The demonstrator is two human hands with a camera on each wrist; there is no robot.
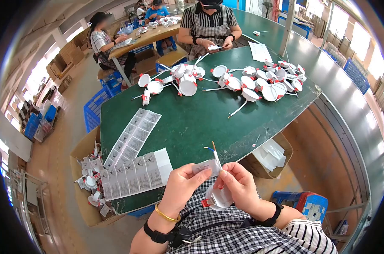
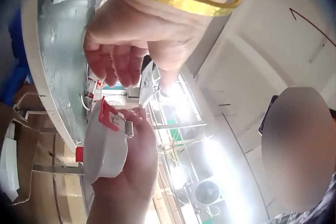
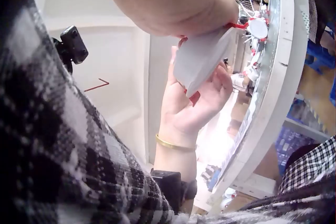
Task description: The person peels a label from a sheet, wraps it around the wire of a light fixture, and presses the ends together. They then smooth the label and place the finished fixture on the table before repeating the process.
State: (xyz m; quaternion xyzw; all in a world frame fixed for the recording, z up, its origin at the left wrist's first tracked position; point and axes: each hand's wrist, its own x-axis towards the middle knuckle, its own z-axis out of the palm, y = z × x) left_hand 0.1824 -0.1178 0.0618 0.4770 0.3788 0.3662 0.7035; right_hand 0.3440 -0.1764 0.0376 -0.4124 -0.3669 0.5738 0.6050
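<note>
My left hand pinches a small printed paper label between thumb and fingers, over the front edge of the green table. Beside it, my right hand pinches a white cable where it meets the label. Bare blue and brown wire ends stick up from the cable's top. Below my fingers hangs a round white downlight with red spring-clip ends. In the left wrist view the downlight shows its red clip and metal spring close against the right hand.
Two printed label sheets lie on the green table at left. Heaps of downlights spread along its far side. Cardboard boxes stand at the left, holding lights, and at the right, holding white bags. Another person works opposite.
</note>
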